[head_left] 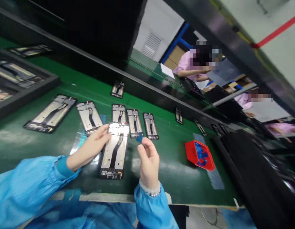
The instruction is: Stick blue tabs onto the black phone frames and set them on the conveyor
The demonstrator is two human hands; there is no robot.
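Far left of held phone frame: dark tray with more frames, partly cut by picture edge, contents blurred. Loose frames lying flat on green bench left of and behind held frame, one long frame furthest left, a row of three just behind. Left hand gripping held frame at its upper left edge, fingers closed on the rim, frame tilted with near end resting on or just above bench, cannot tell which. Right of held frame: right hand raised, fingers pinched narrow on small blue piece, piece just beside frame's upper right corner, not touching as far as visible. Further right: red bin of blue pieces, well apart from held frame. For doing this well, as a judgement: keep frame steady with left grip on rim only, off the ribbon cable down its middle; bring blue piece in flat and square to its seat near frame's top edge; press lightly. Hard to make out: exact shape of blue piece, mostly covered by fingertips; where on frame it seats; motion blur throughout. Other people in pink behind held frame, across the line, hands unclear. Dark equipment at far right unreadable.
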